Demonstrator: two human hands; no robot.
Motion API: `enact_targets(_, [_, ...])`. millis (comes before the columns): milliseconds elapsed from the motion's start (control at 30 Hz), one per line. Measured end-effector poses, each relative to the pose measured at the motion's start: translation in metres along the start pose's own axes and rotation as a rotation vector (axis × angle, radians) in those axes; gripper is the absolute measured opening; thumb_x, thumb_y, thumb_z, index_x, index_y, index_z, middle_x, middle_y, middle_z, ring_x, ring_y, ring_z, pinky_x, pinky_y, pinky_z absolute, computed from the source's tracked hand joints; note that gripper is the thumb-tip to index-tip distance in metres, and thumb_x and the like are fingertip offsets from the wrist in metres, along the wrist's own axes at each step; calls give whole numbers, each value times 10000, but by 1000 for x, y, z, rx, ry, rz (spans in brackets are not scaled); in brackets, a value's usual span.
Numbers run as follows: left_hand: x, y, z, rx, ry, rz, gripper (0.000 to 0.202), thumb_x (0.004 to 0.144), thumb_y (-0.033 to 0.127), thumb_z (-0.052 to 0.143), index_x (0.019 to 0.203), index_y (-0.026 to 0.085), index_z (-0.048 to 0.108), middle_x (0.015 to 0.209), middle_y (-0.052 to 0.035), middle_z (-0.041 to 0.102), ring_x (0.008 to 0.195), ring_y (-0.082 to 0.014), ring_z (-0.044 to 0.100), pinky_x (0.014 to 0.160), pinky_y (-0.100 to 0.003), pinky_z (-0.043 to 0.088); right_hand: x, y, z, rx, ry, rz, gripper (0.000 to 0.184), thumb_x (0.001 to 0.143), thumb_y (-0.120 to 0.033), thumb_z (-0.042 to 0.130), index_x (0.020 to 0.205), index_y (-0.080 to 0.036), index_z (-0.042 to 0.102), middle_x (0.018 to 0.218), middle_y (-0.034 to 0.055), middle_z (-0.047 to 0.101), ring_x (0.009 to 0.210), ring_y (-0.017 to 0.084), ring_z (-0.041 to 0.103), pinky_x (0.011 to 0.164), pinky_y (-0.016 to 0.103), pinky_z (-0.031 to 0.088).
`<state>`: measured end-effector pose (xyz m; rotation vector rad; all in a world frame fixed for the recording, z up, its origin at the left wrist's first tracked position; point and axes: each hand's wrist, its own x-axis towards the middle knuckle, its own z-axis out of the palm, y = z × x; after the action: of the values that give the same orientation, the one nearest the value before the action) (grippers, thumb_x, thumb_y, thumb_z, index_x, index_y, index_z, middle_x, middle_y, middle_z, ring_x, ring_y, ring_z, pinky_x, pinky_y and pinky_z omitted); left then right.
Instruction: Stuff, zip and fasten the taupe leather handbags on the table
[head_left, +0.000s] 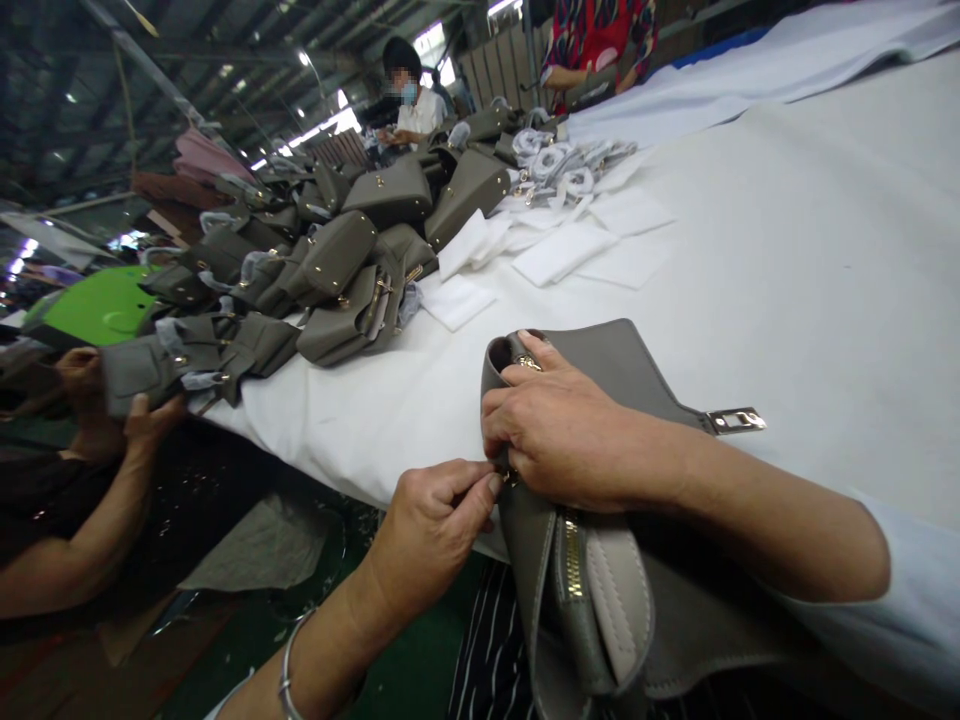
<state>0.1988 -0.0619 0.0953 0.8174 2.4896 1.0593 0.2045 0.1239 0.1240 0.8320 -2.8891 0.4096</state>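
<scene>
A grey-green handbag [525, 560] lies at the table's near edge, its flap spread to the right with a metal clasp plate [736, 420] at the tip. A gold zipper [574, 555] runs along its opening, beside a pale lining. My right hand [559, 430] presses over the top of the bag, fingers curled round its edge near a small gold fitting. At the bag's left side my left hand [442, 520] pinches thumb and forefinger together by a small metal piece. What exactly sits in that pinch is too small to make out.
A heap of similar handbags [337, 250] covers the table's far left. White packing sheets [562, 250] and wrapped straps [559, 160] lie beside it. At left, another person's hands [150, 420] hold a bag. Two more people stand across the white table [810, 250].
</scene>
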Motion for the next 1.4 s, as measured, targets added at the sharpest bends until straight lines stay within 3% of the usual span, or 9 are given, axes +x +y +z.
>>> enact_targets(400, [-3,-7,3,21,42,85,280,930,298,442,772,146,615,684,-17,627,591,-101,594,569,-189,442,0,0,1,-3,-7,20,196,762,-176,541,723,-204,731,770,46,676,884,215,503,1100,544,42])
enact_targets(633, [-3,1,1,135,130,180,249,891,260,498,754,147,672,636,-18,630,575,-98,560,553,-190,407,-1,-1,-1,16,-5,12,199,766,-168,542,713,-205,730,768,40,673,882,212,503,1097,533,50])
enact_targets(867, [0,2,0,99,82,81,236,866,293,536,791,146,704,642,-22,657,550,-103,553,523,-192,407,0,0,1,8,11,5,189,769,-182,552,710,-204,730,760,46,670,880,215,505,1094,536,49])
enact_targets(1167, [-2,-2,0,39,9,87,303,931,311,444,778,139,640,654,-17,623,581,-102,586,559,-188,435,-1,-1,-1,12,-3,15,188,766,-183,552,716,-203,732,764,48,674,882,216,506,1098,542,50])
enact_targets(1300, [-3,-4,2,40,33,96,285,924,275,447,768,142,645,626,-10,609,569,-105,575,547,-197,430,-1,-1,0,22,8,19,186,762,-178,557,701,-206,730,757,46,675,882,213,509,1100,534,46])
enact_targets(1400, [-5,-7,4,66,152,168,197,899,218,494,824,153,664,664,-9,620,603,-104,571,566,-199,431,0,-2,-1,26,0,29,193,758,-167,552,724,-210,737,768,47,679,888,213,510,1103,530,41])
